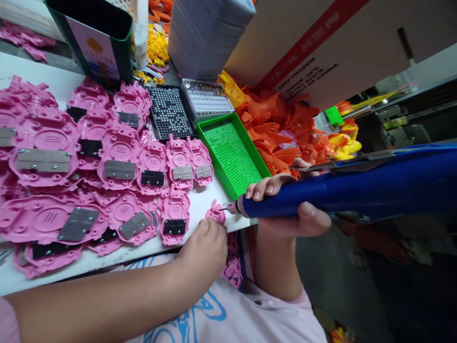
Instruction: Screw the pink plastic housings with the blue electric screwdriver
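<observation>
1. Head view: a blue driver (357, 190) is gripped by the right hand (285, 225), fingers wrapped around.
2. At the left hand's (207, 243) curled fingertips, a small pink part (216, 214) is held, partly covered.
3. Toward it, the thin bit (223, 209) is pointed.

Gap between pink shells (120, 151), green tray (233, 152); left hand (205, 247) obstructs nearside.
</observation>
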`<state>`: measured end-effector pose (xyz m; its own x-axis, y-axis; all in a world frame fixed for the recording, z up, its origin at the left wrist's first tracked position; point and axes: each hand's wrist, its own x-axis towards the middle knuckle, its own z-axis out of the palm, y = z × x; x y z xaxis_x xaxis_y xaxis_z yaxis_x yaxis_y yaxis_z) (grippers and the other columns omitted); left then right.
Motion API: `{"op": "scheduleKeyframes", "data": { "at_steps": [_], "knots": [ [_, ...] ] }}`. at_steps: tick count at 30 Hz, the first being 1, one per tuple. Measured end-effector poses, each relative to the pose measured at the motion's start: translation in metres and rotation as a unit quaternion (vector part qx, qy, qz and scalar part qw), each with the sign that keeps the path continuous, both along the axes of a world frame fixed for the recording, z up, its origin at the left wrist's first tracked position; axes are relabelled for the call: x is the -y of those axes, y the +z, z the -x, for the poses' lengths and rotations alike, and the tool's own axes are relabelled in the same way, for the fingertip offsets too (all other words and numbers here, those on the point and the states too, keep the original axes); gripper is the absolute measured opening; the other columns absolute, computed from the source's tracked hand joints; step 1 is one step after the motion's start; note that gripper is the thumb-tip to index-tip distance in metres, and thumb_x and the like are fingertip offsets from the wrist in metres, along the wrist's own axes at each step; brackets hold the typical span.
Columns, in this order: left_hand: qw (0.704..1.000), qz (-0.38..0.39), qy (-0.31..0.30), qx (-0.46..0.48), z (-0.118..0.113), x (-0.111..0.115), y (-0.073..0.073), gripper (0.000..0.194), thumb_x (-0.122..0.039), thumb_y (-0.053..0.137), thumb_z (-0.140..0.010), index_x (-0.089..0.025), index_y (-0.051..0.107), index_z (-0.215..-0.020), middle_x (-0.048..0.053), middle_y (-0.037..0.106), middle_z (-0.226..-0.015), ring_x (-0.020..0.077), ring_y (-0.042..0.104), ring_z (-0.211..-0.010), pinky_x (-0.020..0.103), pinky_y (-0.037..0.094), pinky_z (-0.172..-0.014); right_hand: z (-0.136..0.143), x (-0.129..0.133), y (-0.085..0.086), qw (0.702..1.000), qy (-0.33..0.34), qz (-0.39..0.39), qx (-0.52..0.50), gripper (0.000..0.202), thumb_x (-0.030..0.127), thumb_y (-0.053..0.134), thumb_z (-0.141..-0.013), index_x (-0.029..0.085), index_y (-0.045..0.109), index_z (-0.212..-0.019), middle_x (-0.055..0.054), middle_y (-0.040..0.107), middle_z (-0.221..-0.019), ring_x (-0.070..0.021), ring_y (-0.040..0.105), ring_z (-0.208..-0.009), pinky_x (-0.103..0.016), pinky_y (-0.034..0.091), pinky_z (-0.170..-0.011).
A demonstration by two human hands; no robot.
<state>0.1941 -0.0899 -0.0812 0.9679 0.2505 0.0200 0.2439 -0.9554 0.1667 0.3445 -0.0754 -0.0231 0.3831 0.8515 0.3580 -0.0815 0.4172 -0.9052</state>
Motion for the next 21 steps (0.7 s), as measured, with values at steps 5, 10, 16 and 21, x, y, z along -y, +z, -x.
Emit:
{"op": "scheduleKeyframes", "data": {
  "at_steps": [5,10,16,21],
  "knots": [
    [1.0,0.0,0.0,0.001,0.001,0.0,0.0,0.03,-0.019,0.054,-0.089,-0.012,0.069,-0.115,0.015,0.071,-0.109,0.0279,0.065,-0.102,0.038,0.048,-0.083,-0.001,0.001,-0.006,1.0,-0.006,0.001,0.021,0.024,0.04,0.062,-0.068,0.027,0.064,-0.087,0.003,0.057,-0.062,-0.0147,0.055,-0.048,-0.031,0.05,-0.048],
    [1.0,0.014,-0.001,0.003,0.001,0.003,-0.002,0.031,-0.02,0.054,-0.09,-0.013,0.068,-0.117,0.015,0.071,-0.111,0.0283,0.063,-0.104,0.039,0.046,-0.085,0.002,0.004,-0.008,0.998,0.036,-0.032,0.05,0.035,0.034,0.061,-0.071,0.026,0.062,-0.105,0.002,0.059,-0.066,-0.0158,0.057,-0.054,-0.033,0.052,-0.052],
    [0.999,0.047,-0.006,-0.017,-0.002,0.002,0.001,0.03,-0.019,0.056,-0.088,-0.014,0.069,-0.115,0.016,0.07,-0.114,0.0276,0.063,-0.103,0.039,0.046,-0.083,0.013,0.004,-0.01,0.994,0.03,-0.049,0.088,0.039,0.032,0.064,-0.072,0.021,0.059,-0.11,0.001,0.056,-0.067,-0.0164,0.055,-0.053,-0.034,0.05,-0.049],
    [0.998,0.054,-0.013,-0.022,-0.002,-0.003,0.003,0.029,-0.018,0.056,-0.089,-0.013,0.069,-0.114,0.016,0.07,-0.113,0.0265,0.063,-0.101,0.037,0.047,-0.082,0.018,0.005,-0.006,0.992,0.049,-0.017,0.116,0.026,0.035,0.064,-0.073,0.024,0.063,-0.097,0.001,0.056,-0.066,-0.0159,0.055,-0.054,-0.032,0.048,-0.049]
  ]
}}
